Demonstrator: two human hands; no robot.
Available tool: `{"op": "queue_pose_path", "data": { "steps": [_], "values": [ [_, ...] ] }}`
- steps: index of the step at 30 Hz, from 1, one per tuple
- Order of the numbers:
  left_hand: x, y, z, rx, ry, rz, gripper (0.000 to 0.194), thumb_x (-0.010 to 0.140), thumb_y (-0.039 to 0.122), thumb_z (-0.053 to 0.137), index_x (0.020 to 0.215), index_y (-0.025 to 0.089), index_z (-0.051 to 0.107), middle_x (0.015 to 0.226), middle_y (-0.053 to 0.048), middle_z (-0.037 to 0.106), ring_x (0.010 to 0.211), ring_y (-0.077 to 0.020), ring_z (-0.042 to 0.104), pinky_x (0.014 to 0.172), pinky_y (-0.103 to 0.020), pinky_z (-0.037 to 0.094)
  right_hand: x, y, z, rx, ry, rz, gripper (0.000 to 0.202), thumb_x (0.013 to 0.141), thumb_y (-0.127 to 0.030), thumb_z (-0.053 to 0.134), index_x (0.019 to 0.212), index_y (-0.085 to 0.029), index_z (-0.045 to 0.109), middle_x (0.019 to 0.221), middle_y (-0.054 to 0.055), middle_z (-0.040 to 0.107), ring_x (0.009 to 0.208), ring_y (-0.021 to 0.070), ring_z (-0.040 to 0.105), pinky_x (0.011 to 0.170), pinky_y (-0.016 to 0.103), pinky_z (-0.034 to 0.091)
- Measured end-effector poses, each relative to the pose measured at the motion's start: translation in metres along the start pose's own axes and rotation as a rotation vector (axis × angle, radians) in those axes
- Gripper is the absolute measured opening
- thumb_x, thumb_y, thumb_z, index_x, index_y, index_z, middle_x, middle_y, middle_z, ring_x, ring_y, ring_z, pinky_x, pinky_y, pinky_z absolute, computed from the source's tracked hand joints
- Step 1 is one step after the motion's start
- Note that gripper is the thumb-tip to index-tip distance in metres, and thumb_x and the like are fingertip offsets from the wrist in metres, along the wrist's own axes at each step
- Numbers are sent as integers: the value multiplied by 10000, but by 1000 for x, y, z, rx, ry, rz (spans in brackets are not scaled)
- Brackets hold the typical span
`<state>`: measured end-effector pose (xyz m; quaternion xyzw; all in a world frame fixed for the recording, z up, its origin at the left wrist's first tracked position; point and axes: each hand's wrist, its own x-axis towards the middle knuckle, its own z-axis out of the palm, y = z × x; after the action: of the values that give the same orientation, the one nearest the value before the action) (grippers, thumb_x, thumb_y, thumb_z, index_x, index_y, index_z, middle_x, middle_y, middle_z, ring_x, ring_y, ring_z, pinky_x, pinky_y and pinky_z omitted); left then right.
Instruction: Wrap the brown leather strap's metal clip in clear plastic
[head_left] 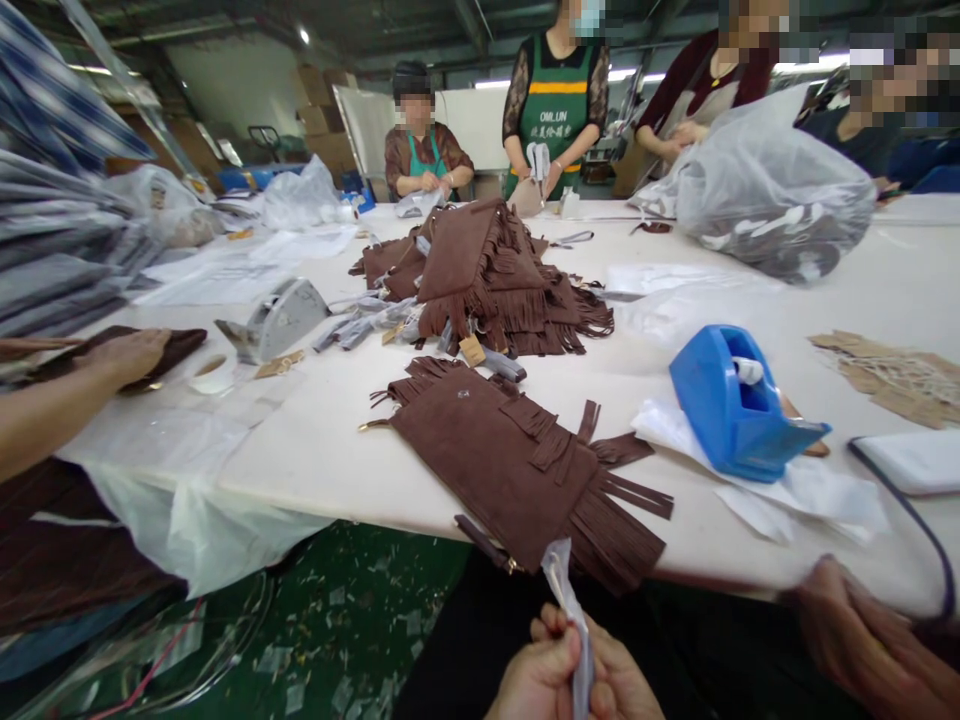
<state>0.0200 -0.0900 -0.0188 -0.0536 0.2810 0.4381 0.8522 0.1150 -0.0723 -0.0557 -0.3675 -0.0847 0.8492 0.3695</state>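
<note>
At the desk's (pixel 315 450) near edge, the flat brown suede fringed bag (pixel 517 470) lies slantwise, long axis from far left to near right, overhanging slightly. Both the left hand (pixel 536 680) and right hand (pixel 622 685) pinch a thin clear plastic strip (pixel 566 610) rising toward it. Just right sits a blue plastic tape dispenser (pixel 731 405); beyond, a pile of brown fringed bags (pixel 487 275)
</note>
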Motion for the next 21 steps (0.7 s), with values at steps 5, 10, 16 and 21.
{"op": "queue_pose_path", "data": {
  "steps": [5, 10, 16, 21],
  "values": [
    [0, -2, 0, 118, 145, 77, 411, 592, 484, 674, 603, 85, 576, 461, -43, 548, 370, -115, 478, 426, -233, 288, -6, -12, 12, 31, 6, 107, 200, 593, -217, 754, 779, -160, 705, 854, 83, 696, 853, 202, 622, 763, 288, 491],
    [-2, -1, 7, 162, 163, 180, 407, 597, 482, 681, 616, 94, 560, 526, -36, 563, 415, -95, 474, 471, -237, 324, -11, -21, 22, 95, -55, 154, 263, 646, -162, 709, 907, -143, 686, 893, 88, 698, 893, 193, 619, 793, 259, 469],
    [-1, -1, 16, 91, 71, 104, 439, 466, 485, 752, 578, 99, 575, 446, -11, 523, 362, -77, 428, 408, -205, 259, -3, -5, 17, 136, -76, 261, 221, 633, -344, 701, 757, -161, 702, 645, 57, 674, 689, 193, 639, 594, 265, 512],
    [-2, -1, 6, 52, 8, 36, 395, 590, 464, 694, 665, 86, 604, 556, -55, 594, 426, -126, 518, 484, -254, 345, -4, -1, 13, 44, -57, 151, 276, 558, -376, 751, 740, -184, 676, 697, 42, 654, 740, 188, 622, 637, 265, 496]
  ]
}}
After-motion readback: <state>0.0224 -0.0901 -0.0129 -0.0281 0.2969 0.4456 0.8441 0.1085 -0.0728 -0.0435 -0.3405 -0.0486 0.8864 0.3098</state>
